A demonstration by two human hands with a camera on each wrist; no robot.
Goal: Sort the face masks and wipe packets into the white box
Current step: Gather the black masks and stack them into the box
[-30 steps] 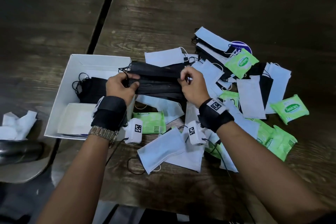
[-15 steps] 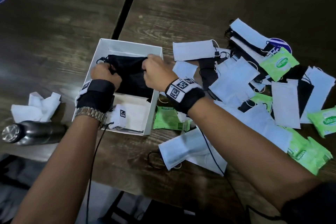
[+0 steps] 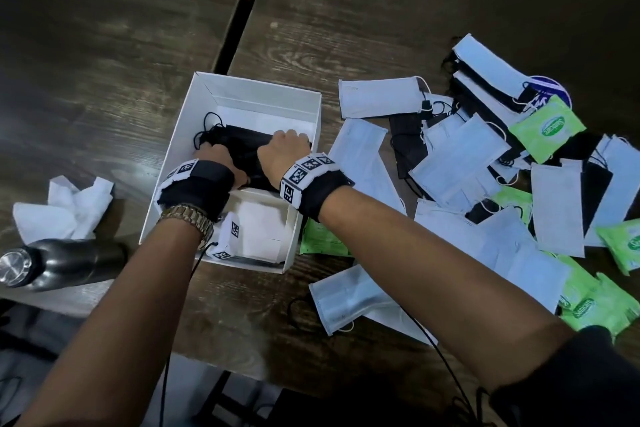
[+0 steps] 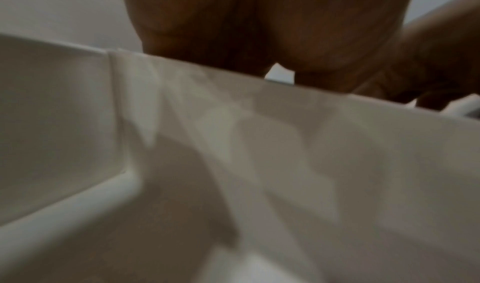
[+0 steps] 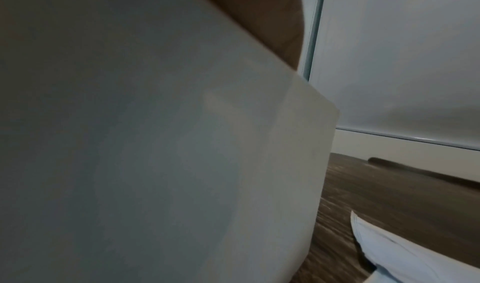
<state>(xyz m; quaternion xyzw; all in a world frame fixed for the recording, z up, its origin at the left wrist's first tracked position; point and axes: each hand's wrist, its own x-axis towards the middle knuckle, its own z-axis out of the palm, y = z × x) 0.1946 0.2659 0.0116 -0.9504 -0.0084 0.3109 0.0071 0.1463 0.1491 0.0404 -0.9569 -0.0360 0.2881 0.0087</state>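
Inside the white box, in its far half, lies a stack of black masks with both hands on it. The left hand curls over the stack's near left end; the right hand has its fingers bent down over the right end. Both appear to grip the stack, though the fingertips are hidden and both wrist views show only blurred box wall. White sheets fill the box's near half. The step in hand looks like settling this bundle down flat. Right of the box, spread toward the table's right edge, wait the white masks mixed with more black ones, and green wipe packets; one packet lies just beside the box's right wall. Next, the hands need to let go, lift clear of the walls and gather another batch from that pile.
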